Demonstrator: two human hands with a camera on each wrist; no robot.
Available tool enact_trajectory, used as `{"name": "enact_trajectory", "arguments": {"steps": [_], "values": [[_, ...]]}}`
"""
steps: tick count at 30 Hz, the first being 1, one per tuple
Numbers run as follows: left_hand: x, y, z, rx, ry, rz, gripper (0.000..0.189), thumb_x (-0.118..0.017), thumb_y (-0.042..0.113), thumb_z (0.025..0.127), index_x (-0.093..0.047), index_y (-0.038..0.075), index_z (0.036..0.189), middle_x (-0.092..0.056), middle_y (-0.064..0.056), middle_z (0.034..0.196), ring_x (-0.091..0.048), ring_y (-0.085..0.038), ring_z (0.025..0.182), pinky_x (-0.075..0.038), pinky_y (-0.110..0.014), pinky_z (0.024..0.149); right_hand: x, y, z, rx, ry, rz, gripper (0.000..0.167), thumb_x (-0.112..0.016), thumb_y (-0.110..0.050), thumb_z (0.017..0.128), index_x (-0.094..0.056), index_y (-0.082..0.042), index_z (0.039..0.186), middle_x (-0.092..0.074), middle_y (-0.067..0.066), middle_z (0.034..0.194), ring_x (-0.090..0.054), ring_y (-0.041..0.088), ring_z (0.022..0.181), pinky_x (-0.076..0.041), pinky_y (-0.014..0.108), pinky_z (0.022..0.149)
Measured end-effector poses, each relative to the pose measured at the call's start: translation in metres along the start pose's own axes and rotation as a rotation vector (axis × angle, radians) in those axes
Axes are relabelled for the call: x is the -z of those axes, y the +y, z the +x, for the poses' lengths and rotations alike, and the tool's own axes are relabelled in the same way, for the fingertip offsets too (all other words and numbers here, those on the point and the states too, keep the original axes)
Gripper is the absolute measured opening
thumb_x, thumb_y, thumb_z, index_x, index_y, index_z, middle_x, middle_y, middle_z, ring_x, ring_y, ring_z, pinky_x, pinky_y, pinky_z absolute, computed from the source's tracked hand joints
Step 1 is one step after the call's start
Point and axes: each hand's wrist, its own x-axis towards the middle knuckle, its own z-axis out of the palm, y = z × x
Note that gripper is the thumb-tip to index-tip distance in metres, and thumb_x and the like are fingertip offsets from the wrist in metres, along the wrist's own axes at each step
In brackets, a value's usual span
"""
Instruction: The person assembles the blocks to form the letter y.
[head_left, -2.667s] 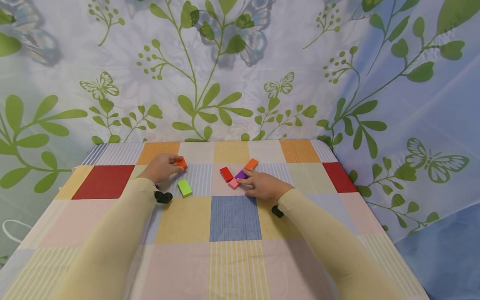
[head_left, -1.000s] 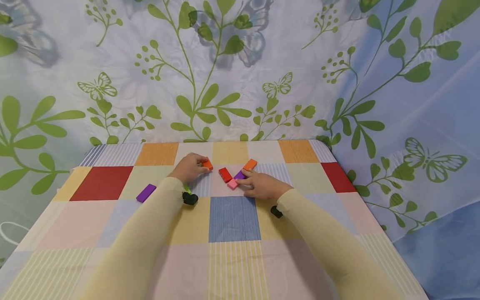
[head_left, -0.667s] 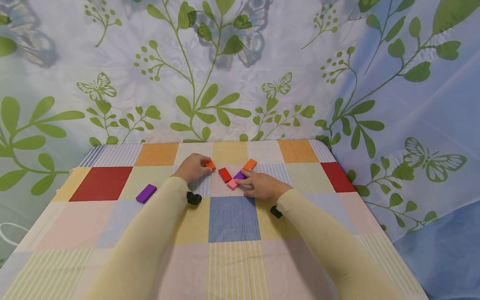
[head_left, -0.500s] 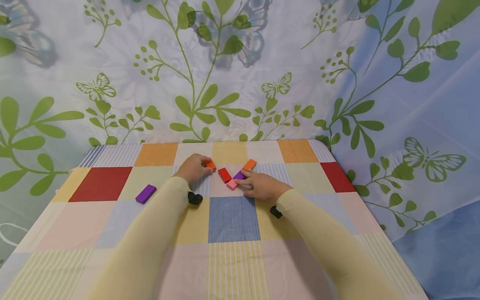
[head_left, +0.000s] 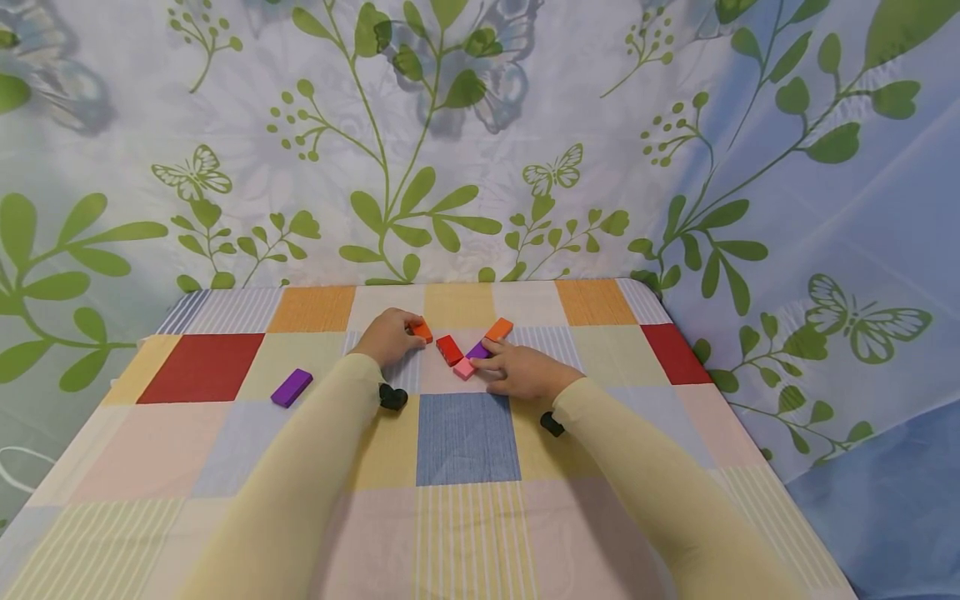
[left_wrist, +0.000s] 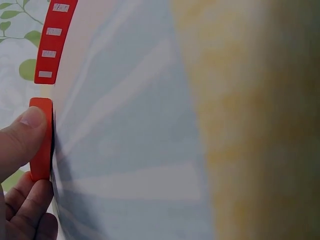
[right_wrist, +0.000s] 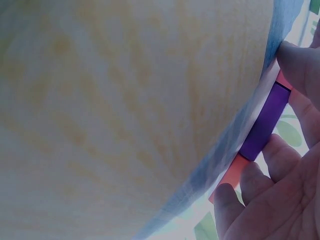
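My left hand (head_left: pixel 386 337) pinches an orange block (head_left: pixel 423 331) between thumb and fingers, at the table's surface. Just right of it lies a red block (head_left: pixel 450 350), its side marked with several pale rectangles in the left wrist view. My right hand (head_left: pixel 530 372) grips a slanted row of three blocks laid end to end: a pink block (head_left: pixel 464 368), a purple block (right_wrist: pixel 266 120) and another orange block (head_left: pixel 500 328). In the right wrist view, the thumb lies at the pink end, with bent fingertips against the purple and orange blocks.
A second purple block (head_left: pixel 292 388) lies alone beside my left forearm. The patchwork cloth (head_left: pixel 468 437) covers the table, and a leaf-patterned curtain (head_left: pixel 480 167) hangs behind it. Black wrist mounts (head_left: pixel 392 397) sit below both hands.
My left hand has carried the orange block rightwards, close to the red block, and has since stayed nearly still. The green block is now hidden behind it. My right hand has held its place.
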Motion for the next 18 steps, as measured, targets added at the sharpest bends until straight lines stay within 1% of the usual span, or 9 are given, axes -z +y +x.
{"name": "enact_trajectory", "arguments": {"steps": [4,8,12,18], "values": [[0.0003,-0.0011,0.0008,0.001,-0.018,0.0,0.054,-0.077,0.021,0.096,-0.062,0.009,0.147,-0.058,-0.015,0.144,-0.051,-0.033,0.134,-0.039,-0.051,0.123,0.0003,0.0003,-0.0004,-0.001,-0.002,0.008,0.062,-0.065,-0.04,0.103,-0.04,-0.037,0.16,-0.015,0.002,0.178,-0.011,0.029,0.165,-0.028,0.05,0.129],[0.0029,-0.0002,-0.0015,-0.02,-0.033,0.007,0.055,-0.076,0.018,0.096,-0.06,0.009,0.149,-0.057,-0.017,0.147,-0.052,-0.033,0.133,-0.038,-0.051,0.123,0.0003,0.0009,-0.0005,0.002,0.0,0.012,0.062,-0.066,-0.039,0.103,-0.04,-0.037,0.16,-0.015,0.001,0.178,-0.011,0.029,0.166,-0.027,0.05,0.129],[0.0034,0.0007,-0.0015,-0.028,-0.033,0.012,0.056,-0.074,0.016,0.097,-0.059,0.008,0.149,-0.056,-0.018,0.149,-0.051,-0.034,0.136,-0.038,-0.051,0.123,0.0006,0.0012,-0.0001,0.01,0.004,0.006,0.062,-0.065,-0.039,0.104,-0.041,-0.035,0.16,-0.015,0.003,0.178,-0.012,0.029,0.165,-0.027,0.05,0.129],[-0.0003,0.0004,0.0026,-0.026,-0.025,0.021,0.055,-0.074,0.018,0.098,-0.059,0.008,0.15,-0.055,-0.018,0.15,-0.05,-0.035,0.138,-0.038,-0.051,0.124,0.0007,0.0015,0.0011,0.011,-0.006,0.003,0.062,-0.064,-0.04,0.104,-0.04,-0.036,0.161,-0.015,0.002,0.178,-0.011,0.03,0.165,-0.028,0.05,0.129]]}}
